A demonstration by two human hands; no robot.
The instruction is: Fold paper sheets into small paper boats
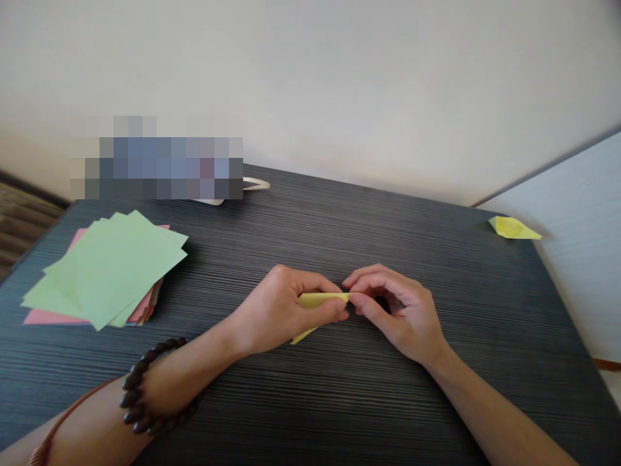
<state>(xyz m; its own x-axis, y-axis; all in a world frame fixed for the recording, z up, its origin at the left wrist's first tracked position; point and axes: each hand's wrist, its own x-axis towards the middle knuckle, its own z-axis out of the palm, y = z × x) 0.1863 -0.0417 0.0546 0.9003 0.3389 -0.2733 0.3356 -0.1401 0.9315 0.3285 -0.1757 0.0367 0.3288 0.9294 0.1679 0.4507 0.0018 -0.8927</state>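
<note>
A small folded yellow paper (320, 300) is held low over the middle of the dark striped table (339, 233). My left hand (286, 310) is closed around its left part, with a corner of the paper sticking out below the fingers. My right hand (395, 310) pinches the paper's right tip between thumb and fingertips. A dark bead bracelet (150, 388) circles my left wrist.
A stack of coloured paper sheets (107, 268), green on top and pink beneath, lies at the table's left. A finished yellow folded piece (513, 228) sits at the far right corner. A pale object (252, 185) lies near the back edge by the wall.
</note>
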